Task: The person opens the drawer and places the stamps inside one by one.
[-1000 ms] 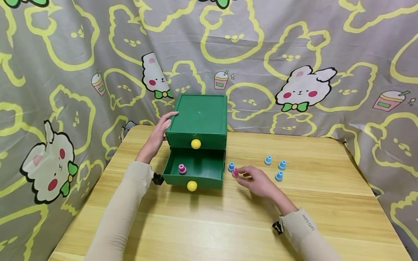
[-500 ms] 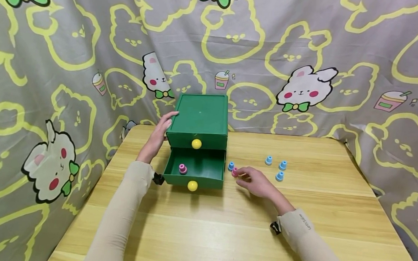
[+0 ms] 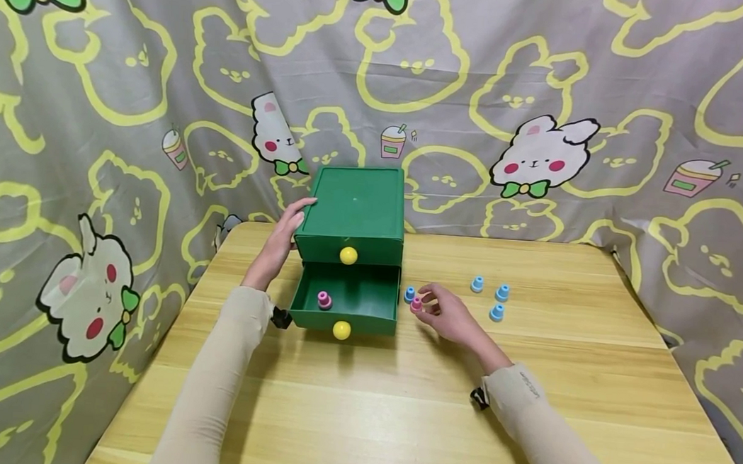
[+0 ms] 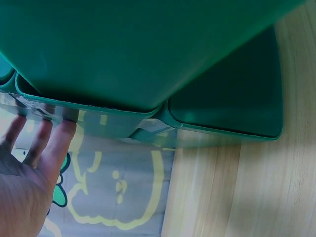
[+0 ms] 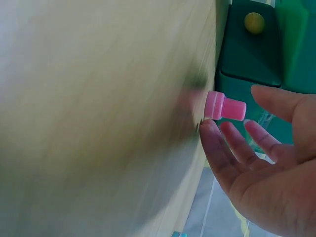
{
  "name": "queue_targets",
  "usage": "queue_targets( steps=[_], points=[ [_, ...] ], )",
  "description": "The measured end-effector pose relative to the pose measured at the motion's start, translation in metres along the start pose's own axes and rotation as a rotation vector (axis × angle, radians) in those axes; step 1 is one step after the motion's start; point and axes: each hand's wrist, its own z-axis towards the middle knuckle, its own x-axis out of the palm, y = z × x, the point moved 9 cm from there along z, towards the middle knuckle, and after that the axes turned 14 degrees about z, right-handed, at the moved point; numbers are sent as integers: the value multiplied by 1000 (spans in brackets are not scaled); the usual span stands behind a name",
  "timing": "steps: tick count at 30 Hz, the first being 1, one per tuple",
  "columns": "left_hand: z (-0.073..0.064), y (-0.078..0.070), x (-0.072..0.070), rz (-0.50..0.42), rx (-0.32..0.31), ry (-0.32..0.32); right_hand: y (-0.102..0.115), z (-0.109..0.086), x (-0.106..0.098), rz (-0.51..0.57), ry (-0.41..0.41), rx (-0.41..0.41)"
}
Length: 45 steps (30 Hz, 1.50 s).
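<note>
My left hand (image 3: 276, 244) rests against the left side of the green drawer cabinet (image 3: 357, 199), its straight fingers (image 4: 60, 143) touching the side wall in the left wrist view. The cabinet's lower drawer (image 3: 366, 324) is pulled out, with a pink stepped plastic piece (image 3: 324, 300) inside. To its right, my right hand (image 3: 452, 318) is around a second pink piece (image 5: 224, 106) standing on the table. Thumb and fingers are apart there, fingertips right by its wide base. A blue piece (image 3: 409, 295) stands just behind it, close to the drawer.
Several more blue pieces (image 3: 496, 312) stand on the wooden table (image 3: 360, 416), right of my right hand. The upper drawer, with a yellow knob (image 3: 347, 256), is closed. A patterned curtain (image 3: 451, 74) hangs behind and on both sides of the table.
My right hand has shifted slightly left, its fingers spreading a little more around the pink piece. The left hand and the cabinet stay as they were.
</note>
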Motion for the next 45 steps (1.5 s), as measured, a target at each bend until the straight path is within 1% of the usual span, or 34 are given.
queue_targets(
  steps=[8, 13, 20, 24, 25, 28, 31, 32, 36, 41, 45],
  points=[
    [0, 0, 1, 3, 2, 2, 0, 10, 7, -27, -7, -1],
    [-1, 0, 1, 1, 3, 1, -1, 12, 7, -52, -14, 5],
    [-2, 0, 0, 1, -7, 4, -1, 12, 2, -30, -18, 1],
    [-1, 1, 1, 4, -12, 1, 1, 10, -6, -10, -38, 5],
    [1, 5, 0, 6, -9, -4, 3, 10, -8, -7, -45, 5],
    [1, 5, 1, 4, -9, -3, 8, 9, -20, 0, -69, 0],
    [1, 3, 0, 3, 0, -2, 18, 9, -32, 0, -101, -21],
    [-1, 0, 0, 0, -2, 2, 21, 9, -36, 1, -108, -31],
    [-1, 1, 0, 1, 3, 2, 33, 7, -48, -11, -143, -63],
    [0, 2, 0, 6, 4, 3, 45, 5, -58, -17, -180, -75],
    [-1, 2, 0, 9, 3, 1, 56, 3, -61, 6, -183, -85]
  ],
)
